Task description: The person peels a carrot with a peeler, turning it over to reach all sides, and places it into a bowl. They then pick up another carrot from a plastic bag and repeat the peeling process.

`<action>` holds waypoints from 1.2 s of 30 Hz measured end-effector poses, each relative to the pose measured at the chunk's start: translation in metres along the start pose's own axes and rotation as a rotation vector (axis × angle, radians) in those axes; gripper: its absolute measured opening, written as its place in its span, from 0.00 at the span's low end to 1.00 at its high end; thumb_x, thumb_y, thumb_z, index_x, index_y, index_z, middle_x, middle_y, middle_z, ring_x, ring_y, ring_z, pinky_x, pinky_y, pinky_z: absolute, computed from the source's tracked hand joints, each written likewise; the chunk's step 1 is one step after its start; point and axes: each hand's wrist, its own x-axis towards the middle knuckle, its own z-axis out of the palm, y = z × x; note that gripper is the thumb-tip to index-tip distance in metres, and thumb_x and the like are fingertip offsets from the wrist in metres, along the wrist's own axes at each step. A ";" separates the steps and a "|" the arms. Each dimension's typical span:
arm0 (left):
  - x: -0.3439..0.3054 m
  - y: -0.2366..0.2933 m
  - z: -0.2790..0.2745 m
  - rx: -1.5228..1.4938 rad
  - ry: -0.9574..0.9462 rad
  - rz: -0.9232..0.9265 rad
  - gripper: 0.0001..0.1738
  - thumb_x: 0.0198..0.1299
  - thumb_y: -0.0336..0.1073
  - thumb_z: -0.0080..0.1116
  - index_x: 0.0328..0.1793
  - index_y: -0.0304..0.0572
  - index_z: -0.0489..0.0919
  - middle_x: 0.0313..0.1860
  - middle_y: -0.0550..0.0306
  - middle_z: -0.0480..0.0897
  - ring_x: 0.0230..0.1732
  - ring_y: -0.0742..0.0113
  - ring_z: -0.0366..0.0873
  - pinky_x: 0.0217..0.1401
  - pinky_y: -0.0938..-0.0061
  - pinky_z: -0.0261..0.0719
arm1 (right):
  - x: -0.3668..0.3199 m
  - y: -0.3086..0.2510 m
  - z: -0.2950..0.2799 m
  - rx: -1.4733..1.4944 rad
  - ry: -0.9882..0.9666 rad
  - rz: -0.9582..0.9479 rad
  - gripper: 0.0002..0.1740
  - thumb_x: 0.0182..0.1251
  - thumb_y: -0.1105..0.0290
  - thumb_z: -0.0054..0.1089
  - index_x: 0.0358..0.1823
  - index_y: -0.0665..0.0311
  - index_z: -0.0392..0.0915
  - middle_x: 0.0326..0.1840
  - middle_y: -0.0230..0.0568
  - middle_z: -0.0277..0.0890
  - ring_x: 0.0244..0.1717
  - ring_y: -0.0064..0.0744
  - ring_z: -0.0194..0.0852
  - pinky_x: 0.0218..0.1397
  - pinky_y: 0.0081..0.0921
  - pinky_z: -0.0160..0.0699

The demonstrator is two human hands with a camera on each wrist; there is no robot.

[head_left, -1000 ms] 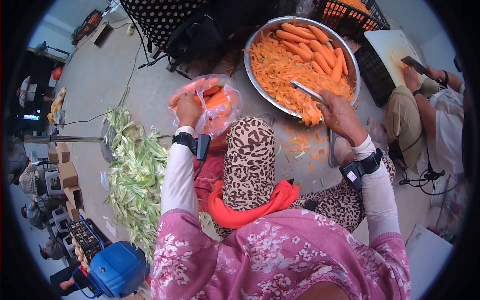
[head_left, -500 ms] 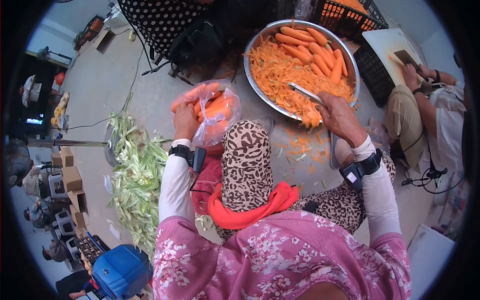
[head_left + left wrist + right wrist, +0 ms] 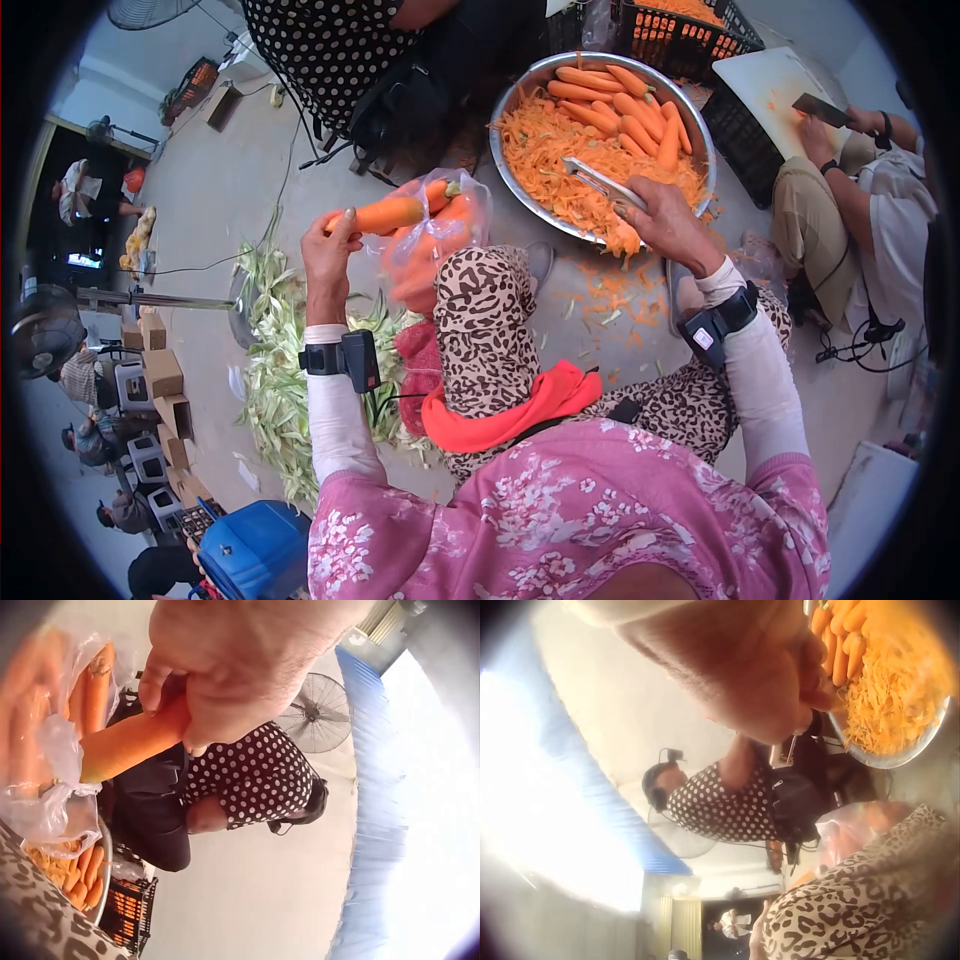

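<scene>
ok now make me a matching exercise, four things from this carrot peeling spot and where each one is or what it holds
Things:
1 lone carrot
2 peeler
3 metal bowl
4 green husks

Places:
a heaped on the floor
b gripped by the right hand
c holding orange shavings
d gripped by the left hand

Pairs: 1-d, 2-b, 3-c, 4-a

Upper middle of the left wrist view, the left hand (image 3: 247,660) swallows one end of the carrot (image 3: 127,746); the blurred plastic bag (image 3: 56,750) runs off the left edge. In the head view the right hand (image 3: 668,225) hides the handle of the metal tool (image 3: 597,181).
</scene>
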 end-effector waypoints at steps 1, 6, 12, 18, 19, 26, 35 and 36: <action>-0.003 0.009 0.004 -0.004 -0.006 0.009 0.18 0.61 0.40 0.61 0.49 0.32 0.77 0.32 0.58 0.79 0.28 0.74 0.75 0.27 0.84 0.73 | 0.000 -0.001 0.000 -0.005 0.011 0.000 0.10 0.59 0.71 0.59 0.37 0.68 0.71 0.23 0.49 0.71 0.26 0.46 0.71 0.30 0.35 0.67; -0.004 0.042 0.030 -0.480 -0.315 0.016 0.16 0.65 0.36 0.55 0.53 0.31 0.74 0.38 0.52 0.80 0.34 0.70 0.76 0.37 0.79 0.77 | 0.003 -0.017 -0.008 0.586 -0.052 0.299 0.14 0.60 0.63 0.65 0.38 0.65 0.73 0.25 0.27 0.68 0.20 0.15 0.63 0.21 0.19 0.61; -0.044 0.088 0.102 -0.471 -0.555 0.061 0.16 0.62 0.32 0.58 0.53 0.31 0.73 0.44 0.49 0.79 0.41 0.64 0.79 0.46 0.73 0.81 | 0.000 -0.017 -0.019 1.367 -0.066 0.281 0.24 0.63 0.59 0.64 0.52 0.64 0.64 0.34 0.35 0.75 0.14 0.09 0.53 0.13 0.09 0.55; -0.076 0.089 0.173 -0.148 -0.839 0.123 0.26 0.52 0.25 0.63 0.58 0.35 0.69 0.45 0.55 0.78 0.44 0.72 0.77 0.42 0.82 0.75 | -0.005 0.000 -0.020 1.354 0.075 0.294 0.23 0.59 0.62 0.67 0.48 0.64 0.66 0.28 0.28 0.68 0.16 0.10 0.56 0.13 0.11 0.54; -0.079 0.090 0.180 -0.149 -0.856 0.123 0.26 0.52 0.25 0.63 0.58 0.35 0.69 0.45 0.55 0.78 0.44 0.72 0.77 0.42 0.82 0.75 | -0.006 0.003 -0.023 1.317 0.125 0.308 0.22 0.58 0.62 0.68 0.47 0.64 0.67 0.27 0.27 0.66 0.16 0.10 0.56 0.13 0.11 0.54; -0.083 0.097 0.235 0.261 -1.013 0.506 0.35 0.54 0.35 0.65 0.66 0.37 0.64 0.47 0.56 0.73 0.39 0.75 0.72 0.33 0.83 0.72 | -0.015 0.011 -0.044 1.133 0.168 0.280 0.23 0.57 0.62 0.68 0.48 0.64 0.70 0.21 0.23 0.64 0.13 0.10 0.57 0.14 0.11 0.55; -0.083 0.059 0.272 -0.148 -1.014 -0.176 0.21 0.60 0.44 0.60 0.53 0.38 0.71 0.29 0.60 0.74 0.25 0.76 0.72 0.23 0.82 0.71 | -0.006 0.014 -0.053 0.791 0.262 0.447 0.19 0.63 0.63 0.61 0.50 0.67 0.70 0.27 0.28 0.70 0.17 0.09 0.57 0.17 0.12 0.56; -0.083 0.051 0.275 -0.155 -1.012 -0.182 0.21 0.60 0.44 0.60 0.53 0.38 0.71 0.29 0.60 0.74 0.25 0.76 0.72 0.23 0.82 0.71 | -0.005 0.025 -0.051 0.787 0.255 0.451 0.19 0.63 0.63 0.61 0.50 0.67 0.70 0.27 0.28 0.70 0.17 0.09 0.57 0.17 0.12 0.56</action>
